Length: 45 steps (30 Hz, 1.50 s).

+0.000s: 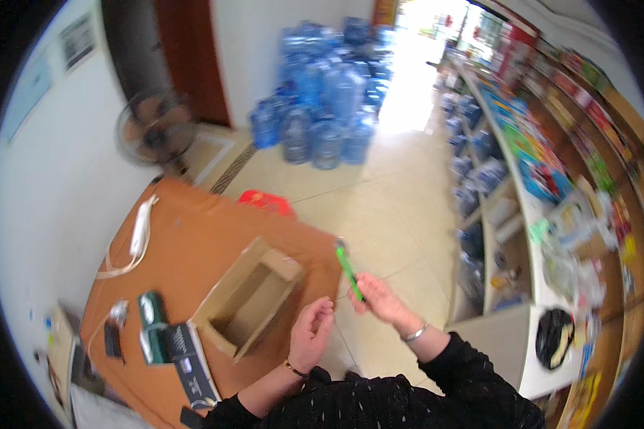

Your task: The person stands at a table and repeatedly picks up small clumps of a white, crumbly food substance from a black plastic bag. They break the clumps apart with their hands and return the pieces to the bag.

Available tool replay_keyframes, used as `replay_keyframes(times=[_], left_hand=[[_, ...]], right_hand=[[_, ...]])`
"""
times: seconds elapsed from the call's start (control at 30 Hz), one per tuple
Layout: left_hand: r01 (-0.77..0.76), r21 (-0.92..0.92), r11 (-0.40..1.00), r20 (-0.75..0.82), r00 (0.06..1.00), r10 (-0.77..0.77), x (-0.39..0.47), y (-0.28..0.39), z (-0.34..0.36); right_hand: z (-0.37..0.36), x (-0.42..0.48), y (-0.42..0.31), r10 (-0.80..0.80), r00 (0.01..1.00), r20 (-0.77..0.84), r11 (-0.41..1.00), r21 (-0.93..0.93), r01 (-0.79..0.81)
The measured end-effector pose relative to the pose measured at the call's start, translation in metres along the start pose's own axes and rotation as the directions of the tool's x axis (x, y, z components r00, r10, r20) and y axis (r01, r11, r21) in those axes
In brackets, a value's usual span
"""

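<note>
My right hand (375,297) grips a slim bright green tool (349,271), held out past the table's right corner. Its greyish far end is blurred, so I cannot tell its exact kind. My left hand (311,330) is empty, with loosely curled fingers and the thumb apart, just right of the cardboard box. That open-topped cardboard box (249,300) stands on the brown-covered table (193,230), and its inside looks bare where I can see it. Left of it lie a dark printed box (193,364) and two green-and-white packs (153,327).
A white power strip (139,230) with its cord and a black adapter (112,340) lie on the table. An electric fan (155,134) stands beyond. Blue water bottles (322,102) are stacked on the floor. At right runs a white counter (547,279) loaded with goods; a red stool (265,201) is beside the table.
</note>
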State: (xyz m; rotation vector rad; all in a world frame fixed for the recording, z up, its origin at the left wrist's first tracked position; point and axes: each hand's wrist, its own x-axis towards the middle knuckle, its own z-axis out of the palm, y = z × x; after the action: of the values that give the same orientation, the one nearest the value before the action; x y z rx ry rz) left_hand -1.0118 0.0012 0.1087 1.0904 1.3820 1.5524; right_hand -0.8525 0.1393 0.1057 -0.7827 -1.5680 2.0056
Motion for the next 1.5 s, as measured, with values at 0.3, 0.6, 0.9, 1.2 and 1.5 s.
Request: replay_keyframes(times=[0.3,0.6,0.9,1.2,1.5], left_hand=[[0.255,-0.013,0.967,0.654,0.734,-0.184,-0.095,-0.019,0.216],[0.159,0.137,0.978,0.941,0.286,-0.178,-0.268,-0.019,0.46],[0.039,-0.061,0.997,0.993,0.103,0.057,-0.358,-0.032,0.622],[-0.148,0.2,0.969,0.822,0.563,-0.084,-0.334,-0.149,0.728],[-0.078,0.447,0.891,0.621,0.744,-0.246,-0.335,-0.176,0.736]], right_hand=[[-0.032,-0.307,0.046,0.008,0.886,-0.463,0.988,0.138,0.063],[-0.078,-0.584,0.093,-0.008,0.402,-0.916,0.974,0.084,0.211],[-0.155,-0.729,0.103,-0.059,0.053,-0.997,0.993,-0.053,0.105],[-0.281,-0.863,0.128,0.098,-0.123,-0.988,0.994,0.091,0.059],[-0.418,-0.881,0.122,-0.1,0.17,-0.98,0.975,-0.131,-0.178]])
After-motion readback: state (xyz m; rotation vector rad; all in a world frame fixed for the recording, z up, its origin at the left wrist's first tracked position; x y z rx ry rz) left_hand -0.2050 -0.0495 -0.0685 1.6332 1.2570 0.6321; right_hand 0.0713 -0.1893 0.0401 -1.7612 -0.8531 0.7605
